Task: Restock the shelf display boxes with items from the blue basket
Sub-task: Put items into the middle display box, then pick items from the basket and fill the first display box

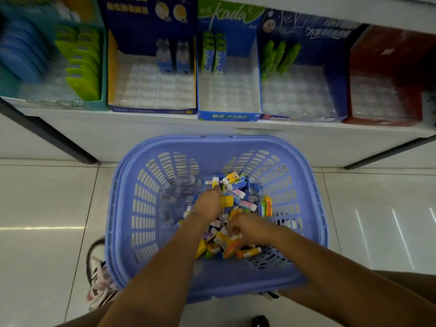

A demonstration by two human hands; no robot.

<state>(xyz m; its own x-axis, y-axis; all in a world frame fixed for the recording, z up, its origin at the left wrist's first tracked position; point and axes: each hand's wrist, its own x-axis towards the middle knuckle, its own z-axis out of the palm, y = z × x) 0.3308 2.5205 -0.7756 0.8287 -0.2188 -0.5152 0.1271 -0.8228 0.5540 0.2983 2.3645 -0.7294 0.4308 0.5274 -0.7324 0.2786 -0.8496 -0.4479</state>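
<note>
Gripping a yellow packet (227, 201) in the left hand (208, 204), deep in the blue basket (132, 166); digging with the right hand (251, 226) among the loose packets (249, 252) nearer the body, curled on something or not, cannot tell. Display boxes (230, 115) straight ahead and above, past the far rim, mostly bare. Left hand nearer the shelf (141, 128), so likely first to lift; packet's long axis unclear.

Basket (122, 208) top open; display boxes (153, 90) mostly bare in front.
</note>
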